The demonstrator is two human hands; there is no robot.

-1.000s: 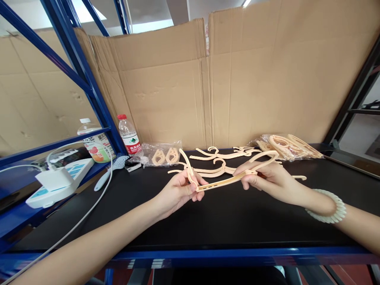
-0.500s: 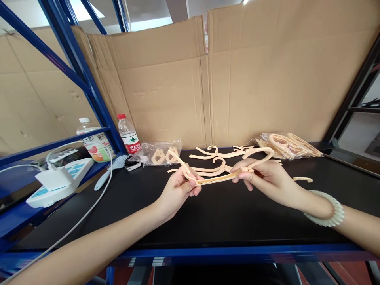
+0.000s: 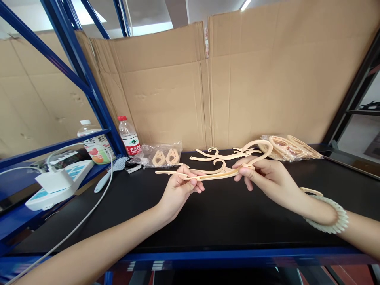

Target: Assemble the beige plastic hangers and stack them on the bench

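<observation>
A beige folding clothes hanger (image 3: 215,176) is held level above the black tabletop, between both hands. My left hand (image 3: 178,192) pinches it near a joint, thumb on the near side, and one thin arm sticks out to the left past the fingers. My right hand (image 3: 264,178) grips it by the middle, where the curved hook rises to the right. Behind the held one, another beige hanger (image 3: 219,164) lies on the table, partly covered by it. Farther back rests a further unfolded hanger (image 3: 213,156).
Folded hangers in a clear bag (image 3: 292,147) lie at the back right, two more in plastic (image 3: 165,157) at the back left. A red-capped bottle (image 3: 130,138), a blue brush (image 3: 111,172) and a white power strip (image 3: 59,186) with a cable stand left. Cardboard (image 3: 160,95) walls the back.
The hanger's left arm has swung outward and down, from slanting up above my left hand to lying nearly in line with the rest. Both hands keep their hold.
</observation>
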